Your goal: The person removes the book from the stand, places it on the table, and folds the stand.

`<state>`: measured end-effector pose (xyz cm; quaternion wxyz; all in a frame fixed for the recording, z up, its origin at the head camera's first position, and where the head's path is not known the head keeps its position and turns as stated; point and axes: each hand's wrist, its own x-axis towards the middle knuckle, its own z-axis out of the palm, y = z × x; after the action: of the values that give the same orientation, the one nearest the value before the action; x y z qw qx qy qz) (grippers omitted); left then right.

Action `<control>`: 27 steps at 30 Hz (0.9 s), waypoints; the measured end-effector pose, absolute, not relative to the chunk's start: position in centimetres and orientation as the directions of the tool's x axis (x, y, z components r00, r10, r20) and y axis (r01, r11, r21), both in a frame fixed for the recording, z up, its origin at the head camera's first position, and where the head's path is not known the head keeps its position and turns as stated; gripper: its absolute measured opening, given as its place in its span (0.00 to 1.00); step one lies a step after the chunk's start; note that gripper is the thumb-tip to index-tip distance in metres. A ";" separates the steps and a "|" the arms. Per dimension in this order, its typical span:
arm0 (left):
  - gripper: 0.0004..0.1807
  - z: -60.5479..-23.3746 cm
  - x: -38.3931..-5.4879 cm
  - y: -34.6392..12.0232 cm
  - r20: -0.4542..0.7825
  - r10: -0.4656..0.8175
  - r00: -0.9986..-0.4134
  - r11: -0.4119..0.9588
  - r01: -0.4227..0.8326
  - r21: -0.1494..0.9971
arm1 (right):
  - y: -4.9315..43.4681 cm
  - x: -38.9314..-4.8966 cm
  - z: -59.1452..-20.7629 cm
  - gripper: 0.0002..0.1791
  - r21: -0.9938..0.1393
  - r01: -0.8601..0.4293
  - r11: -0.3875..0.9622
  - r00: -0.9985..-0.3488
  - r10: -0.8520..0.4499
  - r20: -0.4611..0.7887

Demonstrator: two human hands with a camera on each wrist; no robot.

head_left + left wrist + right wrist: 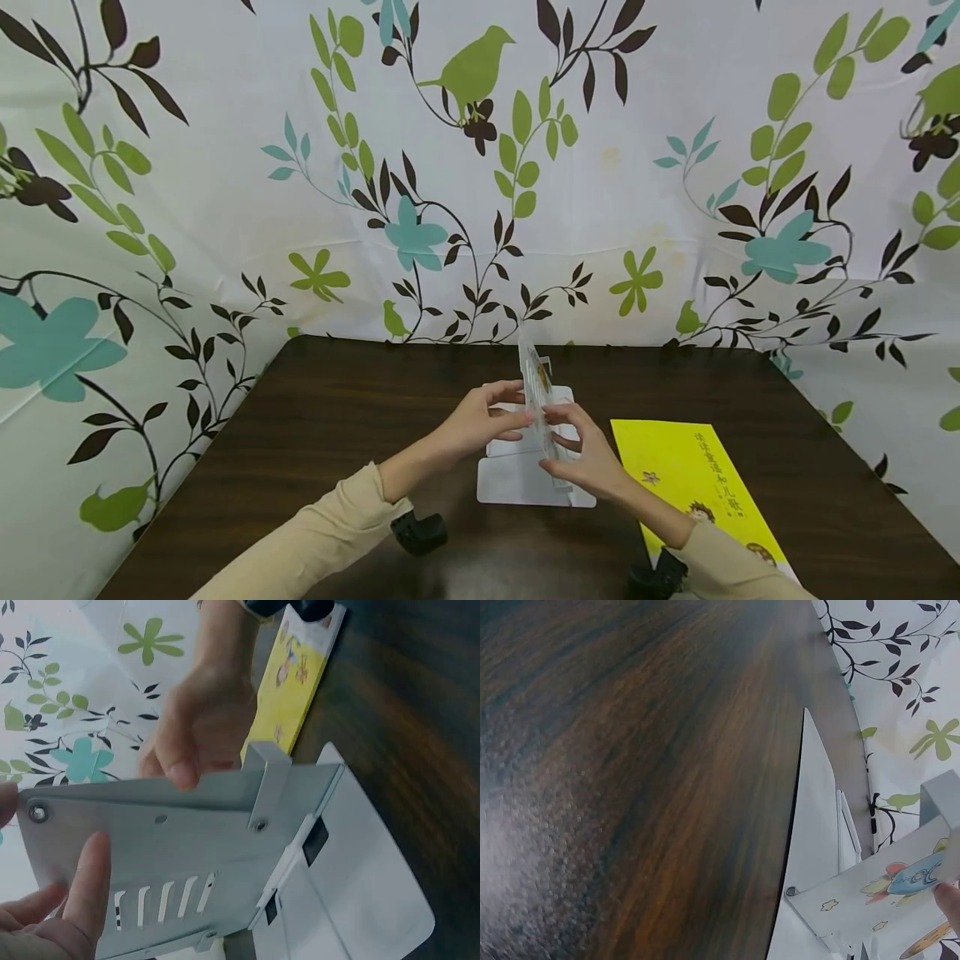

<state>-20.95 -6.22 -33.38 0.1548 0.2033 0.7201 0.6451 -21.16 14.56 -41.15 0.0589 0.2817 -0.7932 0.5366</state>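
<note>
Head view shows the left hand and right hand gripping the upright panel of a white metal book stand between them; a yellow book lies just right of the right hand.

Dark wood table, white metal stand resting on it, yellow book lying flat beside

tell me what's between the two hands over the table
The raised panel of a white metal stand: the left hand and right hand hold it from either side, clearest in the head view.
</note>
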 end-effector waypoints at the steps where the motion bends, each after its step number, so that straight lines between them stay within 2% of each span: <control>1: 0.31 -33.5 -20.9 -6.2 0.041 0.490 -0.871 0.081 0.092 0.992 | 14.5 -21.1 -41.2 0.33 -0.817 -0.509 0.270 -0.835 -0.383 0.394; 12: 0.34 -33.8 -20.3 -6.4 0.077 0.484 -0.872 0.019 0.099 0.995 | 14.3 -21.1 -41.4 0.32 -0.837 -0.480 0.264 -0.848 -0.382 0.367; 19: 0.33 -33.9 -20.1 -7.2 0.075 0.475 -0.877 0.033 0.104 0.994 | 14.2 -21.0 -41.3 0.33 -0.866 -0.440 0.239 -0.856 -0.404 0.323; 27: 0.32 -34.6 -19.9 -9.0 0.074 0.455 -0.887 0.035 0.101 0.994 | 14.7 -21.1 -42.1 0.29 -0.898 -0.377 0.226 -0.854 -0.461 0.242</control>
<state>-19.85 -8.98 -34.59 0.1329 0.1968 0.7068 0.6663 -21.10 14.66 -42.05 -0.0375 0.2678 -0.7820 0.5616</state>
